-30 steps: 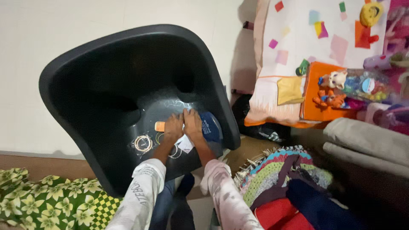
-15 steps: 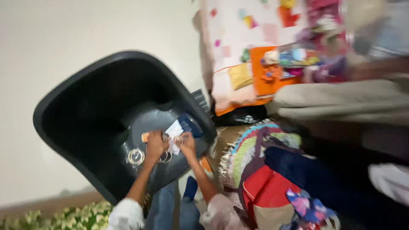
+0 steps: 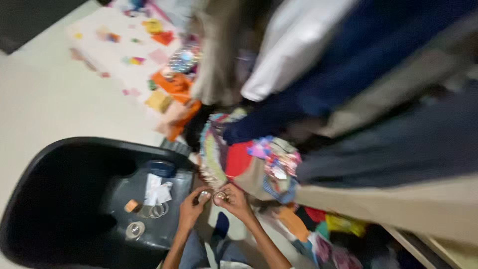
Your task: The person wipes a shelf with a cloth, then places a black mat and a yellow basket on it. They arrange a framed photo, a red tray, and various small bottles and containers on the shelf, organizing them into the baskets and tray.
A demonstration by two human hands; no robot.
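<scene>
The view is blurred. My left hand (image 3: 190,206) and my right hand (image 3: 235,201) meet just past the right edge of a black plastic chair seat (image 3: 59,174). Each hand pinches a small shiny bangle (image 3: 212,196), and the two bangles sit close together between my fingertips. On the seat lie more bangles (image 3: 157,210), another ring (image 3: 133,230), a white paper slip (image 3: 155,192), a small orange piece (image 3: 131,205) and a dark blue item (image 3: 160,168).
A heap of cloth rises to the right: a colourful crocheted piece (image 3: 213,149), a red cloth (image 3: 238,159), dark blue fabric (image 3: 323,84) and beige fabric (image 3: 398,209). A patchwork pillow with toys (image 3: 149,55) lies on the pale floor behind.
My hands lifted off the chair seat with bangles and came together beyond its right edge. The camera swung right, so the cloth heap fills the view.
</scene>
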